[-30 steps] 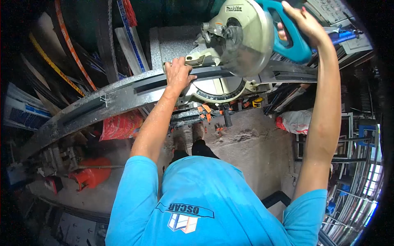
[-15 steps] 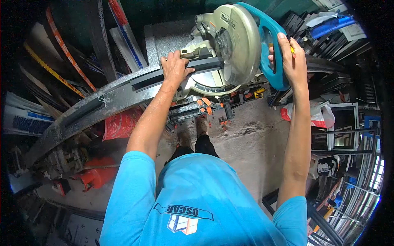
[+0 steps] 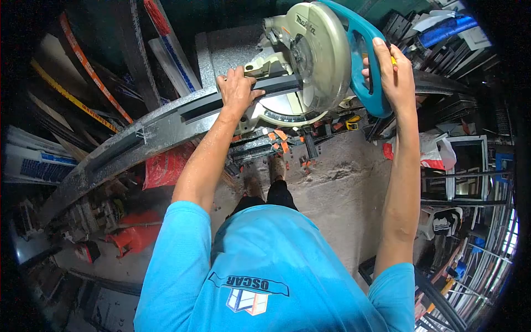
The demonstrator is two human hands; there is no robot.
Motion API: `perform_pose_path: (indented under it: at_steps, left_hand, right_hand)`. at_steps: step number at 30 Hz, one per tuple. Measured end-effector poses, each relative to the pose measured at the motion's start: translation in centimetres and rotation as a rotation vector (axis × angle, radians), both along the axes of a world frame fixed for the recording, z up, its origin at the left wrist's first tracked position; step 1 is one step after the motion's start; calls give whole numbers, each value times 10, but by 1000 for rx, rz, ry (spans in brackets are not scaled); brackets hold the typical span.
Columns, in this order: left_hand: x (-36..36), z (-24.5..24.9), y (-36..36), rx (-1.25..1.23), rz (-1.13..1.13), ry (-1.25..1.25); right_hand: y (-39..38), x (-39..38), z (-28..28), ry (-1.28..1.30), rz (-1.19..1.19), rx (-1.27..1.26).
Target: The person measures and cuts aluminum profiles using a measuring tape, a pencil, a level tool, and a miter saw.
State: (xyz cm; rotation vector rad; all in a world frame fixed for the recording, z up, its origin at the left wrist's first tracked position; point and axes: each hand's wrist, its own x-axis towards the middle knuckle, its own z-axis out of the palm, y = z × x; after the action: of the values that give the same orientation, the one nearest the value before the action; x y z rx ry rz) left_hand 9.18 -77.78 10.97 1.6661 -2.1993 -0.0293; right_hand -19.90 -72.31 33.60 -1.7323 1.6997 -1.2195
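My left hand (image 3: 237, 94) presses a dark metal profile (image 3: 279, 83) down on the bed of the mitre saw (image 3: 327, 52), its fingers over the far side and thumb pointing right. The profile's right end reaches the saw's guarded blade; I cannot see the cutting edge meeting it. My right hand (image 3: 397, 77) is wrapped round the saw's teal loop handle (image 3: 378, 106). A thin yellow stick, perhaps a pencil (image 3: 394, 62), pokes out between its fingers. Below my left hand, the curved angle scale (image 3: 285, 118) shows on the saw base.
A long metal bench (image 3: 160, 126) runs left from the saw. Orange and dark offcuts (image 3: 282, 136) and a yellow tape measure (image 3: 352, 123) lie below it. Long profiles lean at the upper left. A red and white bag (image 3: 431, 157) and frames (image 3: 467, 166) stand at the right.
The view has shifted very slightly. Both hands keep their holds, and the saw head and the profile show no clear movement.
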Motion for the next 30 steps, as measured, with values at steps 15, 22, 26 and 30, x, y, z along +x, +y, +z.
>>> perform_pose_path:
  at_steps: [15, 22, 26, 30]
  left_hand:
    - [-13, 7, 3, 42, 75, -134]
    - [-20, 5, 3, 7, 118, -167]
    - [-20, 4, 4, 10, 121, -174]
    - [-21, 6, 3, -3, 122, -163]
  right_hand:
    - [-7, -7, 2, -458, 0, 252]
    - [-27, -14, 22, -314, 9, 379]
    - [-33, -7, 42, -232, -2, 378]
    - [-27, -4, 35, -230, -69, 350]
